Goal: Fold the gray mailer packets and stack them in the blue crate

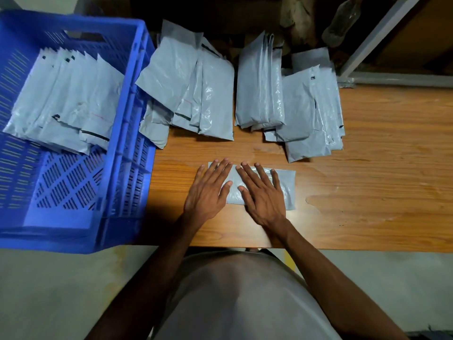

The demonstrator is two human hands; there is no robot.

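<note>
Near the front edge of the worktop point(367, 197), seen from the head camera, one gray packet point(285, 182) lies flat and folded over; both hands press down on it. Left hand point(208, 190) has its grip apart, fingers straight and spread, lying over the left end of the packet; right hand point(262, 192) is the same, fingers flat, pressing the middle, and its right end sticks out bare.

I think the step now is flattening the fold; to do it well, push the air out by sliding the flat hands from the middle out to the ends, so the crease stays sharp and the packet does not puff open; keep the edges lined up while pressing.

At the back of the worktop sit two piles of packets point(193, 94) and point(294, 101), well apart from the hands; these look like they wait for their turn.

On the left stands the blue crate point(127, 119); packets in it point(66, 101) lean in a row at the far side; the near part of its floor shows, so the next one should go in front of that row, slid in gently so it stays folded.
</note>
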